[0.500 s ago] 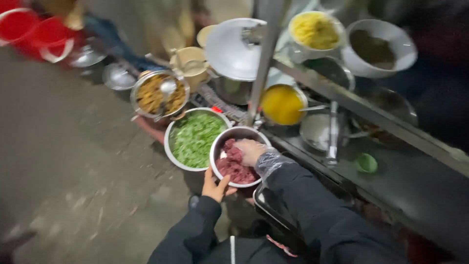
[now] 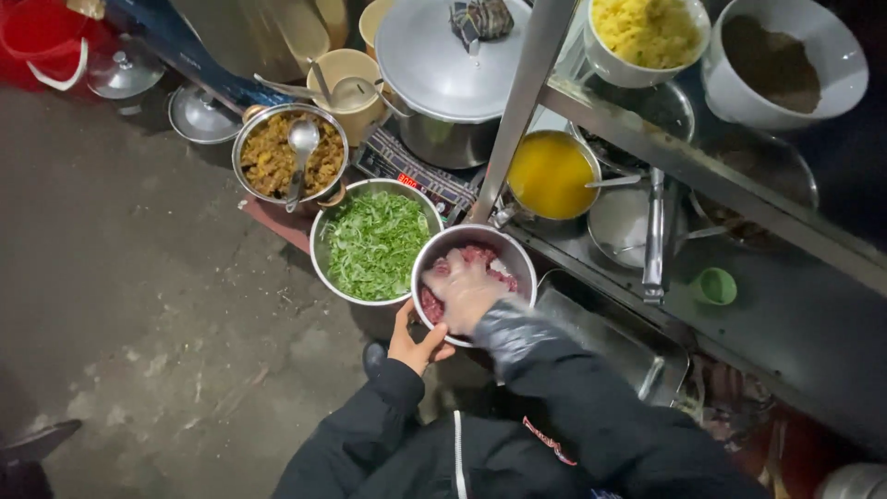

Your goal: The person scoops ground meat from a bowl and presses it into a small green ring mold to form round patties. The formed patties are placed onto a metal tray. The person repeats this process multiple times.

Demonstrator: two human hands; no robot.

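Reaching into the steel bowl (image 2: 517, 254) of raw red meat (image 2: 476, 256), the gloved right hand (image 2: 467, 294) closes loosely on a pinch of it; the left hand (image 2: 418, 344) clasps the bowl's rim from below; most meat remains, beside the bowl of chopped greens (image 2: 374, 242).

Your right hand (image 2: 467, 291), in a clear glove, rests inside the steel bowl of raw minced meat (image 2: 434, 257). Your left hand (image 2: 418, 344) grips that bowl's near rim. The bowl of chopped greens (image 2: 374, 243) sits touching it on the left.
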